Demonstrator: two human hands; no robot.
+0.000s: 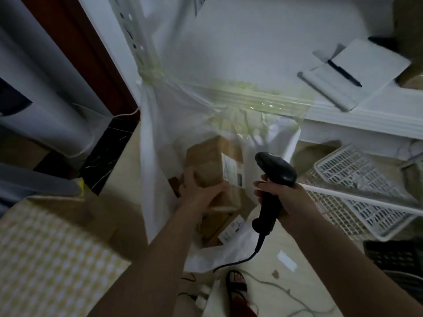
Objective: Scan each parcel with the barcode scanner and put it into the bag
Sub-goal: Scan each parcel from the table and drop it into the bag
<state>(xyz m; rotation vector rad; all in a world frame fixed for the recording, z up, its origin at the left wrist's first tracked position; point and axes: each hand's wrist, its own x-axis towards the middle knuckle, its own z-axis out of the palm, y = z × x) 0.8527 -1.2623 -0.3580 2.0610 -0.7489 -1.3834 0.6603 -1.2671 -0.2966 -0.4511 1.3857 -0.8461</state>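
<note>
My left hand [201, 191] grips a brown cardboard parcel [212, 163] with a white label on its right face, holding it inside the mouth of the white plastic bag [155, 138]. The bag hangs taped to a white shelf post. Below the held parcel lies another brown parcel [219, 225] with a white label, inside the bag. My right hand [281, 197] grips the handle of the black barcode scanner [274, 170], just right of the parcel, its head pointing up and left. The scanner's cable trails down toward the floor.
A white shelf [366, 115] at the right carries a notepad [357, 72] with a black pen. White plastic baskets [357, 186] sit below it. A yellow checked mat [52, 259] lies on the floor at the left. A sandalled foot [237, 282] shows below.
</note>
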